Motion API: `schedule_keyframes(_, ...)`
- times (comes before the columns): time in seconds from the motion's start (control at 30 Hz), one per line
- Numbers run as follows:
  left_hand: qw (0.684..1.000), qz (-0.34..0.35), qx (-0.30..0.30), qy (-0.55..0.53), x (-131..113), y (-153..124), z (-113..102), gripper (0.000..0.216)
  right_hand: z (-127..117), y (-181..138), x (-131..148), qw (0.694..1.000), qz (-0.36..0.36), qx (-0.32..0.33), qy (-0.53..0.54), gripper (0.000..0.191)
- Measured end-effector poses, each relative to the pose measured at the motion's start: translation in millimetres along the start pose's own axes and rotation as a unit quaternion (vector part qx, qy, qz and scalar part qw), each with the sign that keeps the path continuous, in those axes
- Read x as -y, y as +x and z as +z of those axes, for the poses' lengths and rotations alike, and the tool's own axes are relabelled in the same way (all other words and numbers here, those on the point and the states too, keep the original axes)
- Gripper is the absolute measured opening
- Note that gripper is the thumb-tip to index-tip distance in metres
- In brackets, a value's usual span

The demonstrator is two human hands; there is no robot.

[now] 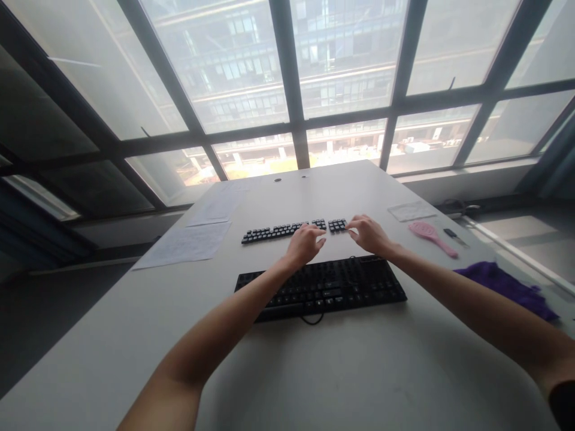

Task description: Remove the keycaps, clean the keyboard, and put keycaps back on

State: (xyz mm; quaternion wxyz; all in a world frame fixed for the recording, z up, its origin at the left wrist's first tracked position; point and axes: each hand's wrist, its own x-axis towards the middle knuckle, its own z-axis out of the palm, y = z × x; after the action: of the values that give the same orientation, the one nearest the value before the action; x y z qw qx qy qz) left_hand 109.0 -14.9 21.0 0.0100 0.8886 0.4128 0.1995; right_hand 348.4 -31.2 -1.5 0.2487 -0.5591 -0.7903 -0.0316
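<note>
Loose black keycaps (pixel 263 234) lie in tight rows on the white table, with a separate small block of keycaps (pixel 336 225) at the right end. My left hand (pixel 306 242) is over the right part of the long rows, its index finger and thumb apart and nothing seen between them; it hides some keycaps. At the right edge of the small block, my right hand (pixel 367 233) has its thumb and index finger close together on a keycap. Nearer to me lies a black keyboard (pixel 332 284), partly under my left forearm, its cable looping out at the front edge.
Printed paper sheets (pixel 186 244) lie on the left of the table (pixel 287 371). On the right are a clear plastic bag (pixel 411 211), a pink hairbrush (pixel 432 238), a small dark tool (pixel 454 236) and a purple cloth (pixel 507 287). Large windows (pixel 345 54) stand behind.
</note>
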Motion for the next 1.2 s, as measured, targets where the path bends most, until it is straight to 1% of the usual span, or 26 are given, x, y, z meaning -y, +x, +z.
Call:
schedule_keyframes(0.07, 1.000, -0.016, 0.008, 0.017, 2.6, 24.4, 16.3, 0.021, 11.6, 15.9, -4.2, 0.998, -0.005, 0.032, -0.046, 0.019)
schedule_keyframes(0.17, 0.999, -0.038, 0.007, 0.029, 5.1, 50.5, 37.0, 0.020, 25.6, 31.8, -7.0, 0.996, -0.018, 0.050, -0.068, 0.017)
schedule_keyframes(0.23, 0.998, -0.049, 0.008, 0.034, 5.6, 60.8, 47.0, 0.021, 32.0, 37.7, -8.6, 0.995, -0.031, 0.056, -0.077, 0.018)
schedule_keyframes(0.33, 0.998, -0.055, 0.014, 0.036, 6.1, 67.8, 56.5, 0.018, 37.5, 41.7, -10.3, 0.993, -0.048, 0.059, -0.085, 0.020)
schedule_keyframes(0.53, 0.998, -0.051, 0.026, 0.023, 7.2, 65.0, 60.2, 0.019, 38.8, 42.8, -10.0, 0.992, -0.075, 0.060, -0.077, 0.022)
schedule_keyframes(0.67, 0.998, -0.051, 0.036, 0.004, 2.8, 63.1, 57.3, 0.019, 36.7, 44.1, -7.5, 0.992, -0.091, 0.066, -0.059, 0.021)
schedule_keyframes(0.8, 0.997, -0.072, 0.037, -0.020, -4.2, 62.9, 51.3, 0.015, 28.5, 41.3, -4.1, 0.994, -0.087, 0.059, -0.044, 0.020)
schedule_keyframes(0.87, 0.995, -0.080, 0.035, -0.038, -10.0, 58.5, 45.6, 0.013, 19.7, 32.7, -2.6, 0.996, -0.073, 0.045, -0.038, 0.018)
schedule_keyframes(0.93, 0.994, -0.079, 0.033, -0.061, -20.0, 48.3, 38.4, 0.014, 7.4, 16.0, -1.1, 0.999, -0.051, 0.017, -0.008, 0.014)
schedule_keyframes(1.0, 0.991, -0.070, 0.039, -0.111, -35.0, 32.6, 30.9, 0.017, -6.8, -8.9, 0.4, 0.996, -0.021, -0.031, 0.082, 0.008)
schedule_keyframes(1.03, 0.985, -0.066, 0.047, -0.154, -44.2, 23.4, 27.7, 0.018, -14.0, -23.6, 1.1, 0.991, -0.013, -0.043, 0.124, 0.005)
schedule_keyframes(1.1, 0.968, -0.064, 0.069, -0.231, -64.2, 5.1, 23.3, 0.019, -27.0, -54.5, 2.3, 0.981, 0.008, -0.051, 0.186, 0.005)
schedule_keyframes(1.13, 0.960, -0.066, 0.085, -0.259, -74.1, -3.1, 22.4, 0.019, -32.4, -69.5, 2.7, 0.976, 0.018, -0.046, 0.210, 0.006)
schedule_keyframes(1.2, 0.950, -0.072, 0.107, -0.285, -91.3, -16.1, 23.3, 0.018, -40.3, -95.3, 3.1, 0.967, 0.036, -0.031, 0.249, 0.005)
